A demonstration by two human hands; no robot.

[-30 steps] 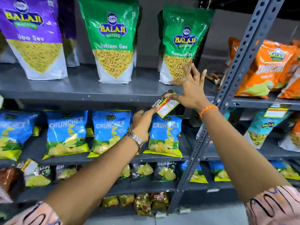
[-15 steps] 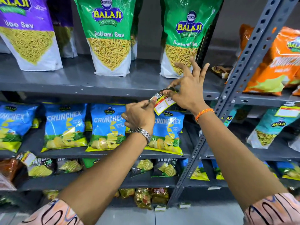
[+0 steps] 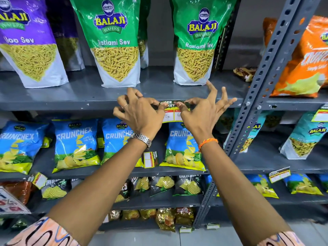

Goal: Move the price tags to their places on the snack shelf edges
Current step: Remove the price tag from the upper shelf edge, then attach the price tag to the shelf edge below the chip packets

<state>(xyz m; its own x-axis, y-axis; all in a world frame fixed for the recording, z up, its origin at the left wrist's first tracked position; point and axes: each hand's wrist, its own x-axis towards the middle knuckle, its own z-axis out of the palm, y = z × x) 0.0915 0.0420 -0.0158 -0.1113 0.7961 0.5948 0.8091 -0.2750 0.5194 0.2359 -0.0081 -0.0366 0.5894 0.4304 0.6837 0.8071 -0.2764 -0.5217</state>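
Note:
A price tag (image 3: pixel 171 112) with a dark "SUPER MARKET" top and yellow-framed white boxes lies flat against the front edge of the grey upper shelf (image 3: pixel 71 103), below a green Ratlami Sev bag (image 3: pixel 198 41). My left hand (image 3: pixel 140 112) presses its left end with the thumb. My right hand (image 3: pixel 200 110) presses its right end with the thumb, the other fingers spread. Both hands hide parts of the tag. Another price tag (image 3: pixel 150 159) stands upright on the Crunchex shelf between two blue bags.
Blue Crunchex bags (image 3: pixel 76 144) fill the shelf below. A grey perforated upright post (image 3: pixel 262 77) stands to the right, with orange snack bags (image 3: pixel 305 61) beyond it. More tags hang at the lower left (image 3: pixel 38 180), lower right (image 3: pixel 279 174) and far right (image 3: pixel 321 113).
The tag went from tilted and held off the shelf to flat and level on the shelf edge. Both hands now pinch or press its two ends; the view moved closer.

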